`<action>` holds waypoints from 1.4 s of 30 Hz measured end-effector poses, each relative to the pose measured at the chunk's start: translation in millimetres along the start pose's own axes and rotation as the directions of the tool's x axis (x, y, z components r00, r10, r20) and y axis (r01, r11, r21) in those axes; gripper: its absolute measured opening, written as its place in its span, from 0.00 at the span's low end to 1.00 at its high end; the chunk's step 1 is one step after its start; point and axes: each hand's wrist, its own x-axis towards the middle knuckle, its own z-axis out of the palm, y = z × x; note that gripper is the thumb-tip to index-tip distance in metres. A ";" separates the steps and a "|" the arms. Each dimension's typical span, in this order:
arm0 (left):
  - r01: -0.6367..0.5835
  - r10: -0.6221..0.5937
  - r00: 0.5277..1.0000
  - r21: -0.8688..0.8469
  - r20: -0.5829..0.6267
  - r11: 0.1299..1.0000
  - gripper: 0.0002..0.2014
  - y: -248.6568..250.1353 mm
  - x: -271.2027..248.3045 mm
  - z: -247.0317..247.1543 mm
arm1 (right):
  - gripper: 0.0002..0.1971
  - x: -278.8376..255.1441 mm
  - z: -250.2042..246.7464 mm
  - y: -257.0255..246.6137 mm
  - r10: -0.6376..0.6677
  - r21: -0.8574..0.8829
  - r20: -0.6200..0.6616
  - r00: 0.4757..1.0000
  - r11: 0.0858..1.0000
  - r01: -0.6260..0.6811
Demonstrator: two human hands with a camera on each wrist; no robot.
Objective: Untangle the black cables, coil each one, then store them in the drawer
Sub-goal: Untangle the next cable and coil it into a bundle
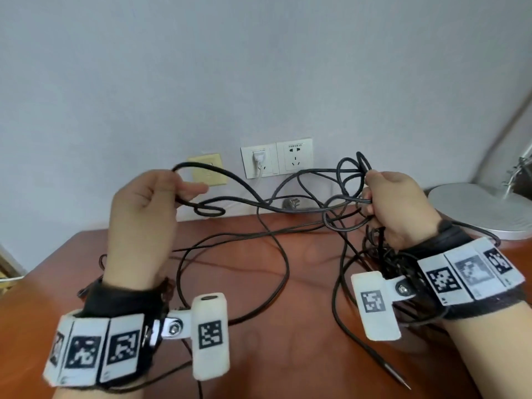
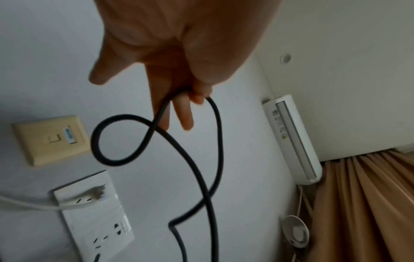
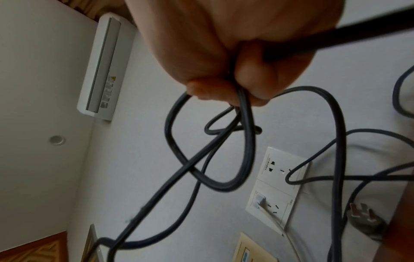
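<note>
Left hand (image 1: 144, 197): one cable loop is gripped.
Right hand (image 1: 400, 203): tangled black cables (image 1: 348, 180) are clenched.
Progress: nothing is coiled or stored yet.

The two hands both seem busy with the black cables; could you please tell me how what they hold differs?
The left hand holds a single bight of black cable, with two fingers sticking out, while the right hand is closed tightly round a bunch of several loops. The left hand's strand is fairly free; the right hand's loops cross each other in a tangle. Both are raised above the wooden table, joined by strands.
</note>
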 end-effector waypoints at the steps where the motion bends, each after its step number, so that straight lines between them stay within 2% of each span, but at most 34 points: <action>1: 0.080 -0.084 0.995 -0.073 -0.059 0.994 0.19 -1.4 1.9 1.5 | 0.19 0.0 1.5 1.5 -0.006 -0.027 0.003 1.000 1.000 0.006; 3: 0.222 -0.240 0.966 -0.166 -0.096 0.961 0.16 -5.8 3.1 4.8 | 0.19 -2.3 6.6 3.5 -0.027 -0.095 0.008 1.000 0.995 0.028; 5: 0.284 -0.284 0.958 -0.025 -0.028 0.959 0.12 -17.3 4.0 4.5 | 0.19 -4.7 10.1 4.0 -0.052 -0.125 0.000 0.999 0.991 0.052; 6: 0.274 -0.281 0.959 0.123 0.043 0.954 0.12 -22.6 3.8 2.6 | 0.18 -5.7 10.8 3.9 -0.070 -0.135 -0.007 0.997 0.988 0.069; 8: 0.138 -0.243 0.948 0.424 0.203 0.895 0.21 -21.2 -0.5 1.3 | 0.17 -9.2 11.0 2.5 -0.120 -0.195 -0.015 0.993 0.974 0.115; 9: 0.027 -0.173 0.953 0.498 0.250 0.867 0.25 -15.5 -4.6 2.9 | 0.16 -11.6 11.5 1.2 -0.143 -0.222 -0.003 0.990 0.965 0.139; 10: -0.059 -0.078 0.965 0.493 0.252 0.868 0.27 -5.6 -10.2 7.0 | 0.16 -14.8 12.7 -0.5 -0.159 -0.230 0.016 0.987 0.960 0.159; 12: -0.174 0.101 0.972 0.366 0.211 0.914 0.22 18.0 -24.9 19.7 | 0.15 -23.5 17.5 -4.3 -0.186 -0.216 0.064 0.981 0.957 0.195; 14: -0.282 0.196 0.924 0.241 0.329 0.929 0.16 31.7 -43.0 38.4 | 0.15 -33.6 23.9 -6.0 -0.240 -0.213 0.115 0.964 0.942 0.260; 15: -0.317 0.209 0.889 0.218 0.408 0.923 0.15 32.5 -51.7 47.7 | 0.15 -38.3 27.5 -5.7 -0.273 -0.207 0.152 0.950 0.931 0.301; 17: -0.370 0.228 0.848 0.228 0.478 0.901 0.19 24.8 -62.2 62.9 | 0.14 -46.8 35.1 -4.3 -0.322 -0.156 0.232 0.918 0.919 0.362; 19: -0.457 0.299 0.835 0.279 0.462 0.845 0.25 13.6 -60.8 68.2 | 0.14 -54.0 40.4 -3.5 -0.360 -0.099 0.316 0.878 0.908 0.408; 22: -0.540 0.356 0.826 0.430 0.437 0.724 0.29 4.3 -46.7 59.3 | 0.16 -59.8 43.0 -4.2 -0.448 -0.085 0.430 0.784 0.844 0.529; 26: -0.587 0.378 0.785 0.394 0.491 0.707 0.25 -2.2 -34.1 47.4 | 0.17 -60.3 44.3 0.5 -0.545 -0.092 0.520 0.658 0.730 0.677; 28: -0.616 0.408 0.772 0.415 0.487 0.670 0.19 -4.3 -30.8 46.0 | 0.17 -58.3 44.7 4.3 -0.553 -0.105 0.545 0.630 0.701 0.705; 31: -0.575 0.368 0.811 0.504 0.455 0.644 0.18 -11.2 -24.8 43.2 | 0.17 -53.2 42.0 7.8 -0.534 -0.163 0.560 0.634 0.679 0.716; 35: -0.454 0.238 0.886 0.638 0.398 0.621 0.19 -15.1 -23.0 41.7 | 0.16 -54.3 42.8 7.9 -0.545 -0.202 0.523 0.655 0.668 0.717; 38: -0.406 0.182 0.907 0.672 0.379 0.619 0.23 -13.4 -21.7 39.5 | 0.16 -56.3 41.2 4.2 -0.580 -0.206 0.485 0.655 0.651 0.730; 40: -0.365 0.122 0.919 0.692 0.375 0.622 0.25 -15.5 -18.1 35.1 | 0.17 -58.1 39.1 -0.1 -0.584 -0.163 0.450 0.676 0.691 0.705; 42: -0.330 0.093 0.929 0.692 0.357 0.642 0.25 -19.2 -15.2 31.2 | 0.18 -59.3 36.4 -5.5 -0.546 -0.090 0.411 0.730 0.773 0.628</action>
